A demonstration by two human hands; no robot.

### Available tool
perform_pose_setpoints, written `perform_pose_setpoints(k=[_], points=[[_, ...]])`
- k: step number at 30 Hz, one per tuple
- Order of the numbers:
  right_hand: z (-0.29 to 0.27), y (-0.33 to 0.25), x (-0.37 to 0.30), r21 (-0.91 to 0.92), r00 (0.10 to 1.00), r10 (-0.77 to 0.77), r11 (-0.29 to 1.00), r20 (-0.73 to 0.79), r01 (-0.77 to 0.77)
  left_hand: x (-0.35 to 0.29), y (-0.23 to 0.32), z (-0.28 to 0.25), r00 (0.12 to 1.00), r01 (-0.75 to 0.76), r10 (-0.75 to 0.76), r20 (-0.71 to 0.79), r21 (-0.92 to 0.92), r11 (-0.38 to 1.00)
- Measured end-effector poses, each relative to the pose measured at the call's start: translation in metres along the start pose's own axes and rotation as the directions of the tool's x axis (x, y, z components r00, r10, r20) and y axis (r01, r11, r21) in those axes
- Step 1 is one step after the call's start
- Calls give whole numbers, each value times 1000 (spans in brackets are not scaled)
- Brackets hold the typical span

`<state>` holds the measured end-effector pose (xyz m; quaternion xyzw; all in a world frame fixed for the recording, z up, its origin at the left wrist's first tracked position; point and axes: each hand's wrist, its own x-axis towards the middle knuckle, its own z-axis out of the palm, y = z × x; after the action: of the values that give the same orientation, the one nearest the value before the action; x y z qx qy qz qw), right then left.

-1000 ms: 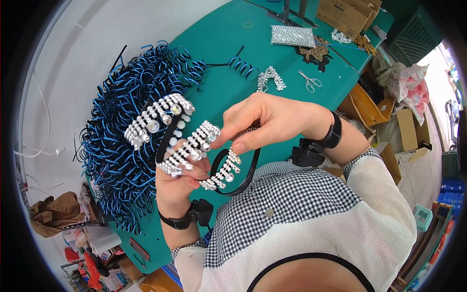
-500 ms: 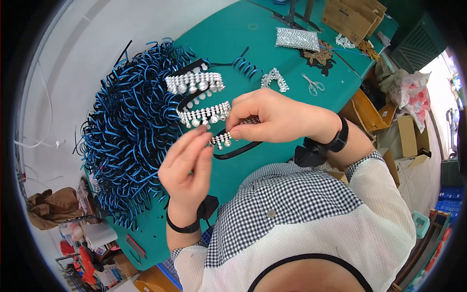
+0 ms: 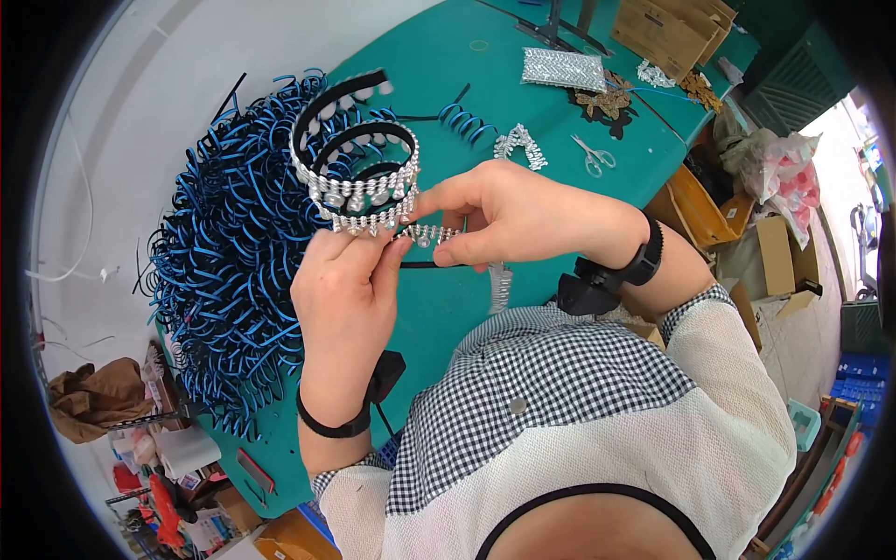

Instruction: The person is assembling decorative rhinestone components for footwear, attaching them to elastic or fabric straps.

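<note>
Beaded strip (image 3: 351,199), a black band set with silver beads and clear stones, is the thing in hand in the head view. It stands in stacked loops above the left part of the green worktop (image 3: 448,331), in front of a large pile of blue and black curls (image 3: 233,271) that spreads along the worktop's wall-side edge.

Both hands are clamped on the strip, close together but apart from each other. The left hand (image 3: 343,280) pinches it between thumb and fingers just below the loops; its fingertips are partly hidden behind the beads. The right hand (image 3: 509,213) grips it from the other side, with the thumb below and the index finger reaching up beside the loops. A short beaded stretch runs between the two hands. Below the right hand hangs a silver ribbed piece (image 3: 501,287); whether it joins the strip cannot be told.

Beyond the right hand, a silver beaded piece (image 3: 521,147) lies bent in an arch on the worktop, with one loose curl (image 3: 458,122) to its left. Scissors (image 3: 594,156) rest to its right, toward the worktop's right edge. Nearer the far right corner lie a shiny silver packet (image 3: 563,70), a brown flower-shaped ornament (image 3: 607,105) just beside it, and a cardboard box (image 3: 670,35). By the near left corner lies a flat dark object with a red edge (image 3: 256,470).
</note>
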<state>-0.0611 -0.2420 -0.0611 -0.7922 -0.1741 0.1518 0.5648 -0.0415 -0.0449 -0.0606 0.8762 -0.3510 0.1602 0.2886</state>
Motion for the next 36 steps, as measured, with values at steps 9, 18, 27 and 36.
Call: perform_pose_setpoints(k=[9,18,27,36], points=[[-6,-2,-3,169,984,9,985,-177,21,4,-6,-1,983,-58,102,-152,267,962],[-27,-4,-15,13,995,-46,999,-83,47,-6,-28,-31,979,205,-205,23,-208,956],[-21,-12,-17,63,975,-184,979,-125,193,-13,-25,-41,966,259,-178,189,-704,661],[-11,-34,-37,-238,880,-447,883,-160,405,-11,-22,-40,954,297,-219,203,-732,613]])
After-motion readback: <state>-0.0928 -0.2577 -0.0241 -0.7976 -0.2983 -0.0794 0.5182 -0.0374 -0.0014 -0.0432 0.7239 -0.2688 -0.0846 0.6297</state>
